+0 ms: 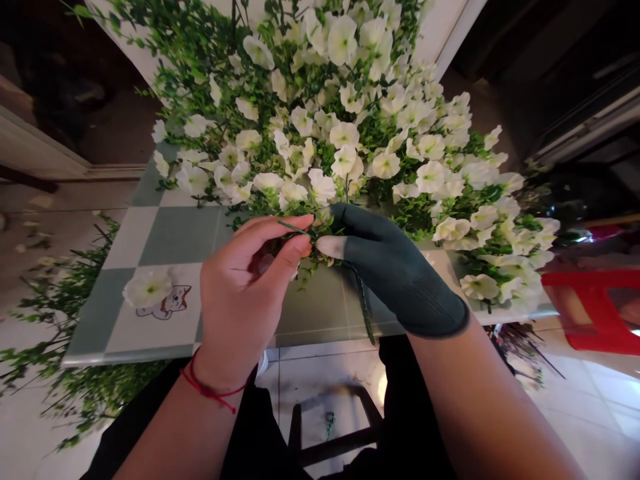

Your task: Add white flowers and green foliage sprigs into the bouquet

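My left hand [250, 267], bare with a red string at the wrist, pinches a thin green stem [294, 228] between thumb and fingertips. My right hand [383, 260], in a dark green glove with a pale thumb tip, is closed on a leafy artificial flower spray [316, 248] right beside those fingertips. From under the right hand a dark green twisted stem [367, 310] hangs toward the table's near edge. Fingers and leaves hide exactly where the stems meet. Just beyond both hands lies a large heap of white artificial flowers [345, 137] with green leaves.
The table [177, 237] has a green and white checked cover. A loose white flower head [149, 288] lies on its left. Leafy branches [55, 320] stand at the left edge, a red plastic stool [595, 310] at the right. Below is a dark stool frame [340, 445].
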`<state>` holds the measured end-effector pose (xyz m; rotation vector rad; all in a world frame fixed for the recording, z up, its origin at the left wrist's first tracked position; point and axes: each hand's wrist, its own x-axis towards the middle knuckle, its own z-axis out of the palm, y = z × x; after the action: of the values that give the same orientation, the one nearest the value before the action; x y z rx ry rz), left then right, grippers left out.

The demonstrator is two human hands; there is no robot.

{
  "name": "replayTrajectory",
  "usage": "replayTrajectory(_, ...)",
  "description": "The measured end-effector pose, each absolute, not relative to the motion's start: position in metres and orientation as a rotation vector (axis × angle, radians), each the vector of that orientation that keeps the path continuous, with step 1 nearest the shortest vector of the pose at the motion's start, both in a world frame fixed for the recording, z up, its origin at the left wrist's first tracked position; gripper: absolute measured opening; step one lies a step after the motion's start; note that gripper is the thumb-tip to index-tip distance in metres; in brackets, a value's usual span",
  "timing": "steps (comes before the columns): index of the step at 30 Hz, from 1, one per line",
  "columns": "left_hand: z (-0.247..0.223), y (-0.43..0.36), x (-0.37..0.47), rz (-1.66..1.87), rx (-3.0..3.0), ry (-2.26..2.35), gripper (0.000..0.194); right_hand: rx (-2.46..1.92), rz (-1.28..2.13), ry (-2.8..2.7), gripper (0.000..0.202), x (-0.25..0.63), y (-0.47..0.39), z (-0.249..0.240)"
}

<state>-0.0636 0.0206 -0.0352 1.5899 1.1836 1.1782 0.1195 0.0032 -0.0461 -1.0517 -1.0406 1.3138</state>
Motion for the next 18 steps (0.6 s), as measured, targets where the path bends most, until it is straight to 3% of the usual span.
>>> replayTrajectory(11, -0.04, 0.02, -0.059, 1.234, 1.437, 1.146, 0.017, -1.041, 1.35, -0.944, 0.007, 0.113, 0.002, -0.043)
replayTrajectory(18, -0.041, 0.015, -0.061, 1.25, 1.518, 1.144, 0.009, -1.159, 1.211, -0.951, 0.008, 0.101, -0.006, -0.038)
